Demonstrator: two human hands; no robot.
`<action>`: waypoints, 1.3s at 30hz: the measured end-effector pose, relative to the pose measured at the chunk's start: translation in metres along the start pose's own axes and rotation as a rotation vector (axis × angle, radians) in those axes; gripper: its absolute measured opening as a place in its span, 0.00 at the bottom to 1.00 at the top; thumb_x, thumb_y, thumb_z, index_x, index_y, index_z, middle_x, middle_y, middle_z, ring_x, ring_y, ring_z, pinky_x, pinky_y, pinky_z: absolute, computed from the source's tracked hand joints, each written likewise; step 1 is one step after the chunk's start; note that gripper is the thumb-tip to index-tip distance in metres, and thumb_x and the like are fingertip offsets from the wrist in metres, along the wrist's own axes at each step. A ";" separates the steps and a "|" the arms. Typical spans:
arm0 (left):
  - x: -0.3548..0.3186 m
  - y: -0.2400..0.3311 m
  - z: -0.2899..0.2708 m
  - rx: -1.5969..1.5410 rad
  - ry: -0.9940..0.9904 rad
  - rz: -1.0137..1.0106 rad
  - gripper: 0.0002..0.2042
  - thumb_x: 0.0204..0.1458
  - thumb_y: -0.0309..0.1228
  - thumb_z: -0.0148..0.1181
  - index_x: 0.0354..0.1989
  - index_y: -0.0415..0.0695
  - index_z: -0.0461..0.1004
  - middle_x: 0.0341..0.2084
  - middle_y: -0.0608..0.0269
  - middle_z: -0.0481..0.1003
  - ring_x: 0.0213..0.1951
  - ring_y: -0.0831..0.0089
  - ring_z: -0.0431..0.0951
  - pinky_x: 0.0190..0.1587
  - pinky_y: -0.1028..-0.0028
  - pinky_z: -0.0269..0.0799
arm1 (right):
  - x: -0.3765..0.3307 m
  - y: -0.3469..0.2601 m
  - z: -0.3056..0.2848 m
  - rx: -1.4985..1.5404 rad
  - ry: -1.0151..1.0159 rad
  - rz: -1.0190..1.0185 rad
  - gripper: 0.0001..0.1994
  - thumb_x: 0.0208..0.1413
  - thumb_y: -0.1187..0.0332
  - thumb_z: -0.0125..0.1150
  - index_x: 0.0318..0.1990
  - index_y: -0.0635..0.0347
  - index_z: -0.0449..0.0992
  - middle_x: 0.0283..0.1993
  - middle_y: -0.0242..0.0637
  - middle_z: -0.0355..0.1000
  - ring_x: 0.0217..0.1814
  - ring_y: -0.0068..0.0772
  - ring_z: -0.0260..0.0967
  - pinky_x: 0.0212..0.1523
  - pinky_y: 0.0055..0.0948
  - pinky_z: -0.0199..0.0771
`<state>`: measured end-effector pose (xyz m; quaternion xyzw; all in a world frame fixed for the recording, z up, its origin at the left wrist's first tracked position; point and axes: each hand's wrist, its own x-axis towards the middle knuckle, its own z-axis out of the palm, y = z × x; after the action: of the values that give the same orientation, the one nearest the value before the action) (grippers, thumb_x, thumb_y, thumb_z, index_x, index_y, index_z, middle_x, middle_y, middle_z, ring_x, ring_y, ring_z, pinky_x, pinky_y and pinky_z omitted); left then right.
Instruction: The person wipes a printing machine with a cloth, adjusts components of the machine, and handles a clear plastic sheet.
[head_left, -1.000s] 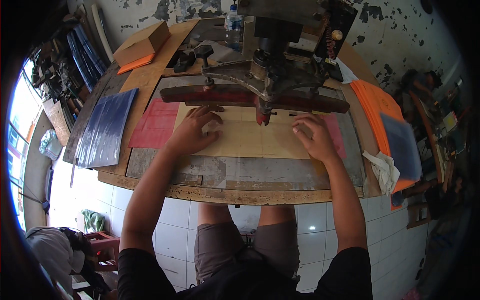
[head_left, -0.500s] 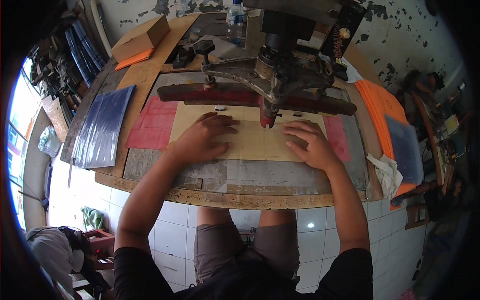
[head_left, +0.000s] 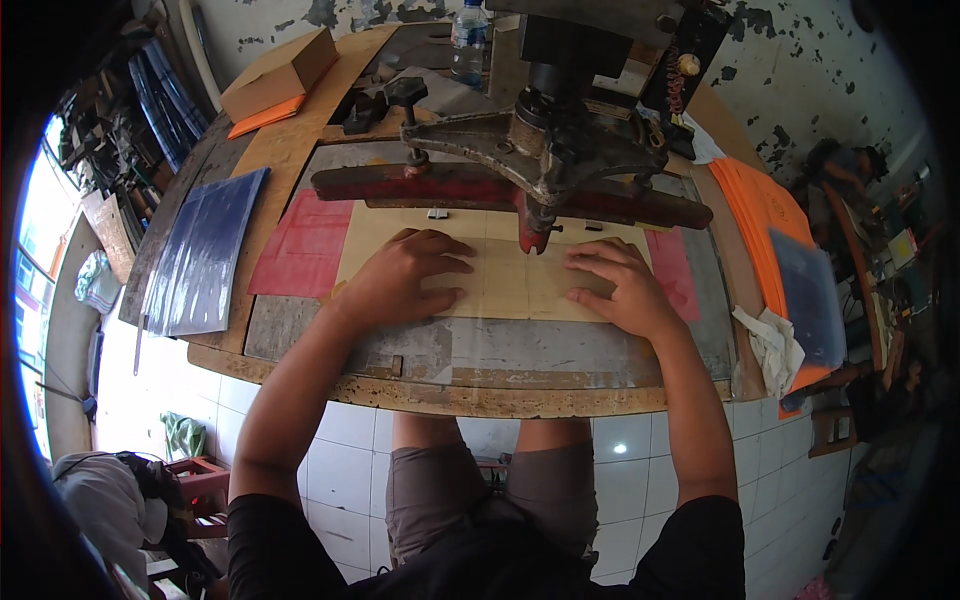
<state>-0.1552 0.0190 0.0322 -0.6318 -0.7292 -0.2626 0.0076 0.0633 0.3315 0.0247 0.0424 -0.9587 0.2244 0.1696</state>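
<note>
A pale yellow sheet (head_left: 500,297) lies on the grey metal bed of a press, over a pink-red sheet (head_left: 298,250) that shows at both sides. What looks like a clear plastic sheet (head_left: 520,345) covers its middle and reaches toward the front edge. My left hand (head_left: 405,275) rests on the yellow sheet's left part, fingers apart and pointing inward. On the right part lies my right hand (head_left: 618,285), its fingers also spread. Behind them a red and black press bar (head_left: 430,187) spans the bed. Two small clips or blocks (head_left: 437,213) sit near the sheet's far edge.
Clear plastic sheets (head_left: 205,255) are stacked on the left of the table. An orange stack (head_left: 750,215) with another plastic pile (head_left: 808,300) and a white cloth (head_left: 775,340) is at the right. A cardboard box (head_left: 280,75) and a water bottle (head_left: 468,45) stand behind.
Both hands stay on the sheet in nearly the same place. The left hand's fingers have shifted very slightly; nothing has been picked up or let go.
</note>
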 end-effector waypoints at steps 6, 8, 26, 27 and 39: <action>0.000 0.003 -0.001 -0.023 -0.008 -0.021 0.17 0.54 0.34 0.73 0.53 0.47 0.89 0.62 0.61 0.83 0.67 0.58 0.79 0.74 0.54 0.67 | -0.001 0.000 -0.001 0.006 -0.010 0.014 0.20 0.59 0.60 0.79 0.56 0.55 0.88 0.65 0.29 0.80 0.70 0.40 0.72 0.75 0.44 0.68; 0.000 0.003 -0.001 -0.034 -0.011 -0.024 0.18 0.54 0.34 0.73 0.54 0.47 0.88 0.63 0.61 0.82 0.67 0.58 0.78 0.75 0.54 0.67 | -0.001 0.002 0.000 -0.009 -0.005 0.016 0.19 0.60 0.61 0.78 0.57 0.55 0.87 0.65 0.29 0.80 0.70 0.40 0.72 0.75 0.44 0.67; -0.003 0.003 -0.004 0.054 0.004 -0.001 0.17 0.54 0.33 0.72 0.52 0.45 0.88 0.60 0.58 0.84 0.60 0.57 0.83 0.69 0.57 0.75 | -0.002 0.004 -0.001 -0.019 0.005 0.017 0.17 0.62 0.64 0.75 0.56 0.57 0.86 0.65 0.32 0.78 0.69 0.43 0.73 0.73 0.44 0.69; -0.002 0.003 -0.004 0.069 0.018 -0.006 0.17 0.54 0.33 0.72 0.52 0.45 0.88 0.59 0.58 0.85 0.60 0.57 0.83 0.68 0.57 0.76 | -0.003 0.004 0.000 -0.018 0.004 0.017 0.17 0.62 0.64 0.75 0.56 0.57 0.86 0.65 0.32 0.78 0.69 0.43 0.73 0.73 0.44 0.69; -0.001 0.004 -0.002 0.067 0.038 -0.023 0.17 0.56 0.32 0.70 0.54 0.43 0.88 0.61 0.55 0.84 0.60 0.54 0.84 0.66 0.57 0.79 | -0.003 0.007 0.001 -0.012 0.035 0.018 0.18 0.62 0.64 0.74 0.58 0.58 0.85 0.68 0.33 0.78 0.71 0.44 0.72 0.74 0.45 0.68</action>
<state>-0.1523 0.0170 0.0350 -0.6176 -0.7446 -0.2502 0.0395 0.0644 0.3371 0.0197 0.0289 -0.9572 0.2209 0.1848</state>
